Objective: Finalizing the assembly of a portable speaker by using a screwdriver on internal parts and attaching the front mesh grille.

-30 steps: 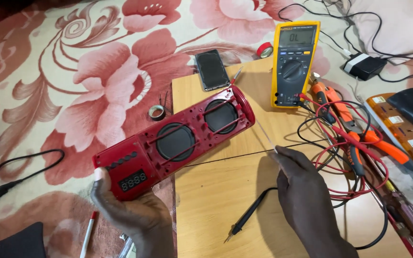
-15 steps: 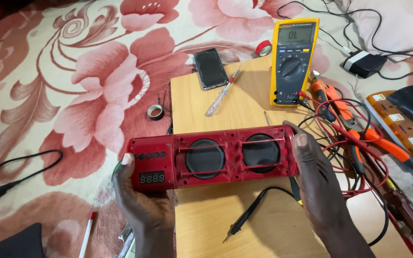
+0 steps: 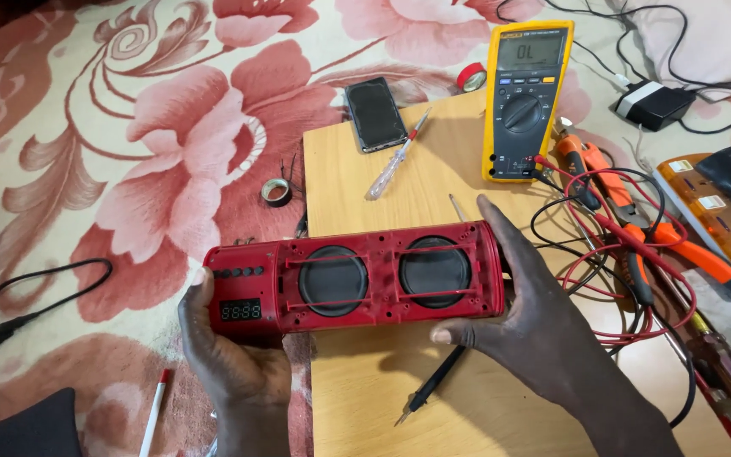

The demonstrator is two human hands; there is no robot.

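Speaker: red two-driver speaker body (image 3: 357, 279), grille off, held level just above the near edge of the wooden desk (image 3: 365, 169) and the flowered floor covering (image 3: 129, 152).
Left hand: left hand (image 3: 230, 355) cups the display end from below, fingers closed on the case.
Right hand: right hand (image 3: 535, 322) wraps the other end, fingers closed on it, thumb under the front.
Drop risk: half the body hangs past the desk edge; a loosened hold would likely let it fall.
Cone risk: bare drivers could be dented by a slipping thumb.
Snag risk: red test leads (image 3: 636, 271) from the yellow multimeter (image 3: 524, 101) lie beside the right wrist and could catch.
Probe: black probe (image 3: 433, 385) lies under the speaker and might scratch it.
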